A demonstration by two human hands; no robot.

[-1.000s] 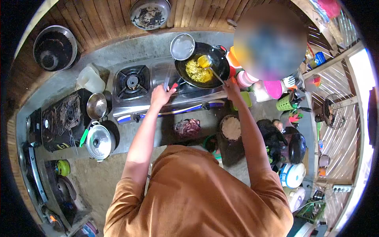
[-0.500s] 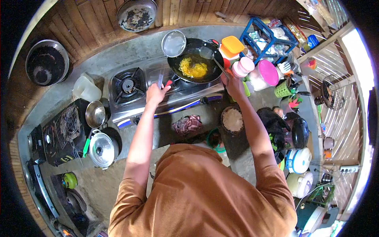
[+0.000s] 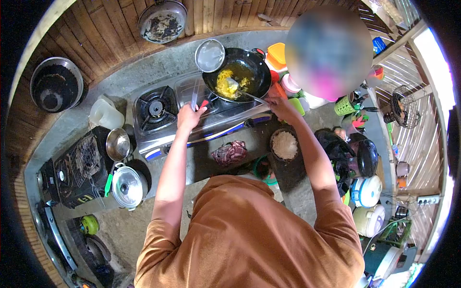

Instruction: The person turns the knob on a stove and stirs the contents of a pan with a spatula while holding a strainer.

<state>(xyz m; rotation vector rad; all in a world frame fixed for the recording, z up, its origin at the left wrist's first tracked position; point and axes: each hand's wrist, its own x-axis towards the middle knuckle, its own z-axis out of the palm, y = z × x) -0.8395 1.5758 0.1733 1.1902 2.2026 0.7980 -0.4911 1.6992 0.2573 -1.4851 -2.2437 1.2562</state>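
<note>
A black wok (image 3: 261, 79) sits on the right side of the steel gas stove. Shredded yellow food (image 3: 224, 86) lies in oil inside it. My right hand (image 3: 283, 108) is closed around the handle of a metal spatula (image 3: 253, 98), whose blade is in among the food. My left hand (image 3: 189, 117) grips the grey handle of a strainer (image 3: 210, 55), and a red handle end pokes out beside its fingers. The strainer's round mesh overlaps the wok's upper left rim in this view.
An unused burner (image 3: 155, 108) is on the stove's left. Orange tubs (image 3: 276, 55) and a pink-lidded jar (image 3: 290, 84) stand right of the wok. Nearer me are a bowl of pale contents (image 3: 285, 145) and a checked cloth (image 3: 229, 152). A lidded pot (image 3: 127, 186) stands at left.
The spatula blade has moved from the wok's upper right down and left into the yellow food, which is now pushed to the left. My right hand has lowered slightly; my left stays put.
</note>
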